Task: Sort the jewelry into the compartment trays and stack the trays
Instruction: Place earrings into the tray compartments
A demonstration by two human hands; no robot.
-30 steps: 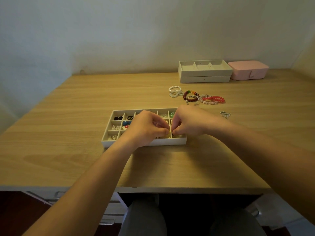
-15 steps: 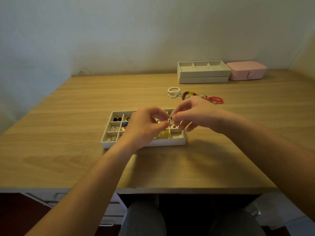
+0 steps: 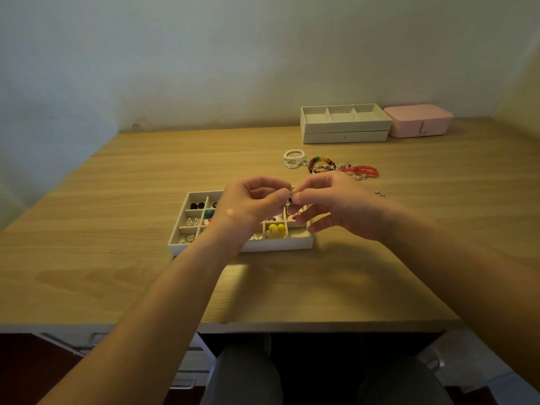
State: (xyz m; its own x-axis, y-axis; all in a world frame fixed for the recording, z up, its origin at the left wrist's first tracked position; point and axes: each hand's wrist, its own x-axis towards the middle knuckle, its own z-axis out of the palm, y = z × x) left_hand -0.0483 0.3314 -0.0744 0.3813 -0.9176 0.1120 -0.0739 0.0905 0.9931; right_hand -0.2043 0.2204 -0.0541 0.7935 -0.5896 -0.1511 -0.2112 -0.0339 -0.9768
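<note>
A white compartment tray (image 3: pixel 280 244) lies in the middle of the wooden table, with earrings and beads in several cells. My left hand (image 3: pixel 248 207) and my right hand (image 3: pixel 333 204) hover above its right half. Between them they pinch one small dark jewelry piece (image 3: pixel 290 197) with their fingertips. Behind the tray lie a pearl bracelet (image 3: pixel 294 156), a multicolour bead bracelet (image 3: pixel 321 163) and a red bead bracelet (image 3: pixel 363 171). A small silver piece (image 3: pixel 380 194) lies to the right of my right hand. Much of the tray's middle is hidden by my hands.
Two white trays (image 3: pixel 346 133) stand stacked at the back of the table, the top one with three cells. A pink jewelry box (image 3: pixel 419 124) sits right of them by the wall. The table's front edge (image 3: pixel 263 327) is near my knees.
Both hands rose from the tray's front right cells, bringing up a small piece held between their fingertips. They have stayed nearly still over the last half second.
</note>
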